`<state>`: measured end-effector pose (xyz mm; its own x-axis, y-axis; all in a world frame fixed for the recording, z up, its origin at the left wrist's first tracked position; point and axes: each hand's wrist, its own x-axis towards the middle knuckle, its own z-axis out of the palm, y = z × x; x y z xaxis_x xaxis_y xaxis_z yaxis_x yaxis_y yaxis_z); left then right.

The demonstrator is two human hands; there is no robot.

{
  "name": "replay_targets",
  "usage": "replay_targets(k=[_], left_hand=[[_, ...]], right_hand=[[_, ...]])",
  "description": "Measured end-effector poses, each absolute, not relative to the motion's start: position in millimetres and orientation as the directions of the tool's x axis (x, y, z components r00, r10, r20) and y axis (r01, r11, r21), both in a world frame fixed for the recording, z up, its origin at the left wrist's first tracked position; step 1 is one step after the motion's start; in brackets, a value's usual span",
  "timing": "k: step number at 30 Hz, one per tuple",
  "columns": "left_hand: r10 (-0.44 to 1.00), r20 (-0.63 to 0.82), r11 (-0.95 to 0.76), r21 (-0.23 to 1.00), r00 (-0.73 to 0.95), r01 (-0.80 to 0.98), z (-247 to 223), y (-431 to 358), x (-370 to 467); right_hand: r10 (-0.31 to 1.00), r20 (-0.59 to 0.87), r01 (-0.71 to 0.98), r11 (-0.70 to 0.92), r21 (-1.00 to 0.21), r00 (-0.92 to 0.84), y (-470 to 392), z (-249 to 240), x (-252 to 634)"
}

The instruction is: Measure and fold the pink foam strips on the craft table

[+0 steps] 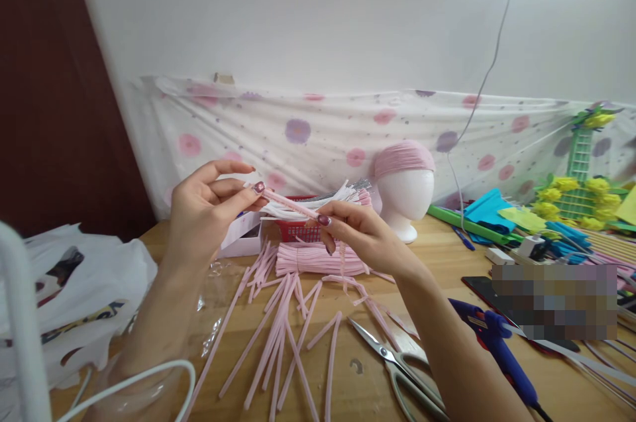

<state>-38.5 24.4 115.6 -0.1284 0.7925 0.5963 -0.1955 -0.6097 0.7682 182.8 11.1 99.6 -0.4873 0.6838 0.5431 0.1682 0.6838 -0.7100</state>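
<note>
Between my two hands a pink pipe cleaner [292, 204] is stretched at a slant above the table. My left hand [206, 207] pinches its upper end between thumb and fingers, while my right hand [365, 230] grips the lower end. A thin, sheer pink ribbon [344, 268] hangs below my right hand; whether it also runs along the pipe cleaner I cannot tell. Under the hands lie loose pink pipe cleaners [281, 336], fanned out over the wood. Behind them rests a tied bundle of pink pipe cleaners [318, 260].
Scissors [392, 359] lie half open near my right forearm, beside a blue glue gun [491, 336]. A red basket [298, 231] of white and pink stems stands behind, next to a white foam head [407, 193]. Plastic bags [99, 276] fill the left side.
</note>
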Motion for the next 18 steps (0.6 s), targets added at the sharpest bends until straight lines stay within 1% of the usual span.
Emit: replay_targets(k=[4,7,11,14,16,18], left_hand=[[0.782,0.605,-0.624,0.754,-0.151,-0.206,114.6,26.6,-37.8],[0.803,0.575,-0.596,0.767,-0.159,-0.238,113.8,28.9,-37.3],[0.864,0.486,-0.501,0.801,-0.133,-0.328,113.7,29.7,-35.5],[0.917,0.394,-0.383,0.822,-0.064,-0.421,113.8,27.5,-32.4],[0.936,0.353,-0.319,0.839,-0.007,-0.440,113.7,25.5,-29.8],[0.939,0.342,-0.299,0.847,0.019,-0.440,113.5,24.7,-27.7]], right_hand=[[0.683,0.552,0.183,0.692,-0.698,-0.479,10.9,100.8,182.1],[0.691,0.554,0.206,0.693,-0.691,-0.464,12.3,100.3,182.6],[0.729,0.533,0.204,0.654,-0.729,-0.430,14.0,98.0,183.2],[0.744,0.520,0.200,0.634,-0.747,-0.418,13.4,97.2,183.3],[0.742,0.526,0.194,0.637,-0.746,-0.416,12.6,97.4,183.8],[0.741,0.533,0.188,0.640,-0.745,-0.408,12.0,97.9,184.6]])
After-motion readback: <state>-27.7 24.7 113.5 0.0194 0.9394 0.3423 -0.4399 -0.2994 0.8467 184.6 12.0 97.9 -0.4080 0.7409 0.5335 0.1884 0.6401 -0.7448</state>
